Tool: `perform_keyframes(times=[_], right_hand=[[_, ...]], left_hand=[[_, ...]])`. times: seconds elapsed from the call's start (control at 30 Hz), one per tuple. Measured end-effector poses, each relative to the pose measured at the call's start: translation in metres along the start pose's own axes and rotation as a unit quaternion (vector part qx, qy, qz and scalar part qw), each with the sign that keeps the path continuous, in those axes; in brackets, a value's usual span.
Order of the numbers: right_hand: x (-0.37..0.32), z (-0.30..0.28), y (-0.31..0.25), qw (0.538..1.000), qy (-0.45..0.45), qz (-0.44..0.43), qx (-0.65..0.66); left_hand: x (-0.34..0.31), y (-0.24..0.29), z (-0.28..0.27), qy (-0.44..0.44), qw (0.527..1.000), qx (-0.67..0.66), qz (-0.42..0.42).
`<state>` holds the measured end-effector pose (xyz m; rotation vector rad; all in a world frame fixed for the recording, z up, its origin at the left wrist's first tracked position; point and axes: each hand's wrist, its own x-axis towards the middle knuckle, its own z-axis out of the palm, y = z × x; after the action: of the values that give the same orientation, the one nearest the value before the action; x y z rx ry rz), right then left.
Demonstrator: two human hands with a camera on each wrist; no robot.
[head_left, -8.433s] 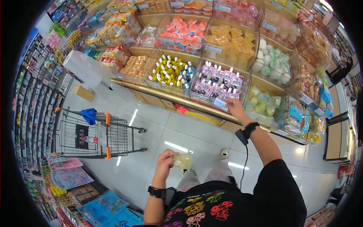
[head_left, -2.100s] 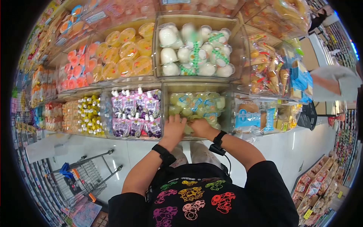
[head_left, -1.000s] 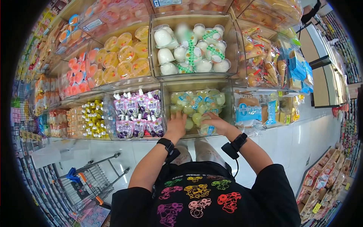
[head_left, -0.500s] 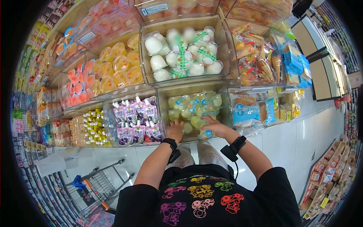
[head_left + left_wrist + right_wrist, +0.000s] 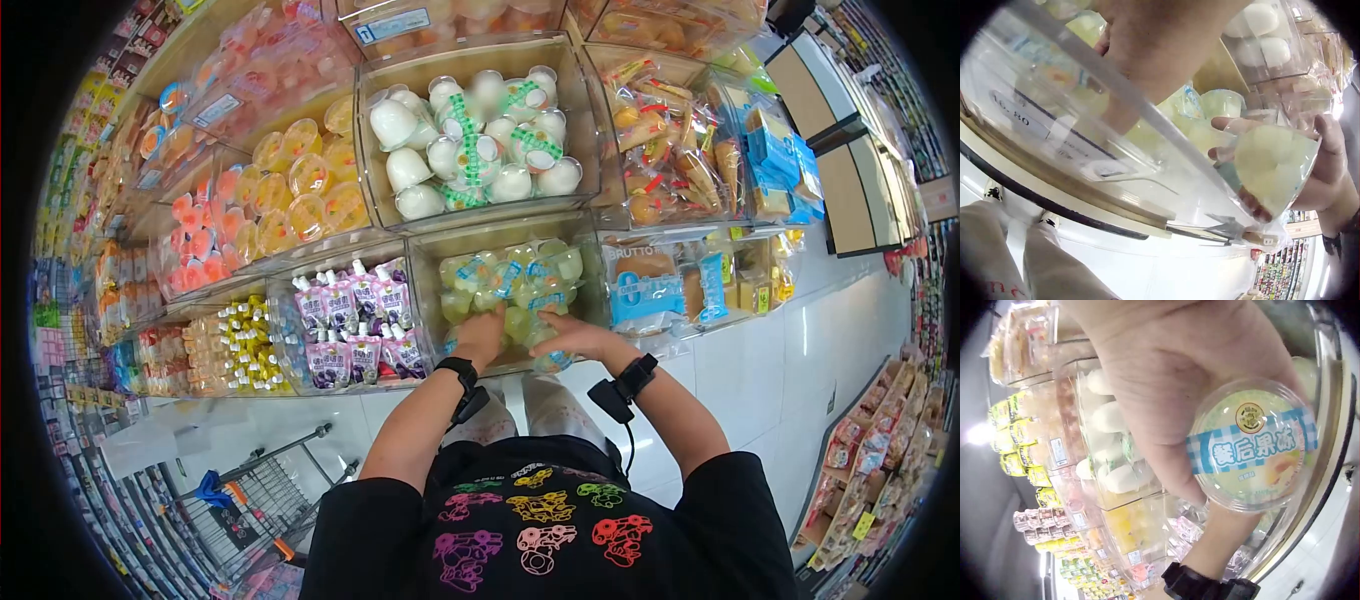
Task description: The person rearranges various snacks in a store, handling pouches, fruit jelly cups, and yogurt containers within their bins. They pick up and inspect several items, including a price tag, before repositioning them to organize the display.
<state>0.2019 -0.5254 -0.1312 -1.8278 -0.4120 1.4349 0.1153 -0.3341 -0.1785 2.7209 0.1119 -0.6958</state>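
Note:
A clear bin (image 5: 425,357) holds several pale green jelly cups (image 5: 497,273). At its front, the right hand (image 5: 585,338) grips one cup (image 5: 553,362) between thumb and fingers. In the right wrist view this hand (image 5: 1191,369) has the cup's lid (image 5: 1254,447), with a blue checked label, facing the camera. The left wrist view shows the same cup (image 5: 1275,165) tilted in the right hand (image 5: 1329,162). The left hand (image 5: 482,335) reaches down among the cups beside it; in the left wrist view it (image 5: 1154,44) is behind the bin's clear wall, fingertips mostly hidden.
Purple pouches (image 5: 345,310) fill the bin to the left, and blue-labelled packs (image 5: 645,290) lie to the right. White cups (image 5: 405,170) sit in the bin behind. A shopping cart (image 5: 265,500) stands on the floor at lower left.
Over the last half second the left hand has moved right across the cups. Much earlier it held a cup away from the shelf, while the right hand was at a price tag.

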Motion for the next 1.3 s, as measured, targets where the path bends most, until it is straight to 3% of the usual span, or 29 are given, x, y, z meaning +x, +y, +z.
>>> perform_keyframes(times=[0.07, 0.1, 0.17, 0.27, 0.37, 0.43, 0.5, 0.57, 0.7, 0.77, 0.83, 0.97, 1.07, 1.17, 1.23, 1.3], right_hand=[[0.004, -0.002, -0.01, 1.0, 0.0, -0.008, -0.005], [0.003, -0.007, -0.027, 0.996, -0.031, -0.002, -0.078], [0.008, -0.004, -0.037, 0.986, -0.064, 0.0, -0.151], [0.023, 0.004, -0.03, 0.974, 0.004, 0.012, -0.228], [0.034, 0.009, -0.029, 0.979, -0.036, 0.006, -0.202], [0.037, 0.011, -0.026, 0.984, 0.014, -0.001, -0.178], [0.042, 0.01, -0.021, 0.987, 0.01, 0.004, -0.162], [0.049, 0.012, -0.012, 0.99, 0.008, 0.009, -0.143], [0.053, 0.015, 0.002, 0.98, 0.047, 0.011, -0.194], [0.048, 0.017, 0.0, 0.977, 0.053, 0.022, -0.204], [0.04, 0.018, -0.004, 0.981, 0.095, 0.017, -0.171], [0.026, 0.016, -0.02, 0.981, 0.084, 0.011, -0.175], [0.015, 0.015, -0.028, 0.993, 0.074, 0.022, -0.093], [0.008, 0.015, -0.017, 0.987, 0.119, -0.021, -0.103], [0.004, 0.014, -0.008, 0.969, 0.166, -0.096, -0.156], [-0.007, 0.011, -0.012, 0.975, 0.165, -0.064, -0.133]], left_hand=[[-0.007, 0.002, -0.019, -0.029, 0.997, -0.057, -0.034], [-0.009, 0.0, -0.018, -0.028, 0.997, -0.057, -0.036], [-0.016, -0.007, -0.016, 0.019, 0.994, -0.104, -0.003], [-0.019, -0.017, -0.009, 0.02, 0.991, -0.13, 0.024], [-0.02, -0.025, 0.011, 0.067, 0.978, -0.193, 0.042], [-0.022, -0.028, 0.015, 0.069, 0.978, -0.189, 0.051], [-0.023, -0.024, 0.017, 0.07, 0.978, -0.185, 0.062], [-0.023, -0.014, 0.016, -0.038, 0.994, -0.097, 0.025], [-0.013, -0.008, 0.034, 0.038, 0.995, -0.088, 0.011], [-0.01, -0.013, 0.032, -0.014, 0.997, -0.065, 0.04], [-0.016, -0.013, 0.025, -0.012, 0.997, -0.069, 0.033], [-0.023, -0.01, 0.01, -0.044, 0.997, -0.056, -0.004], [-0.019, -0.011, 0.012, -0.021, 0.998, -0.049, -0.015], [-0.023, -0.013, -0.008, -0.055, 0.994, -0.087, -0.038], [-0.025, -0.008, -0.009, -0.064, 0.995, -0.063, -0.03], [-0.03, -0.006, -0.011, -0.073, 0.996, -0.036, -0.022]])
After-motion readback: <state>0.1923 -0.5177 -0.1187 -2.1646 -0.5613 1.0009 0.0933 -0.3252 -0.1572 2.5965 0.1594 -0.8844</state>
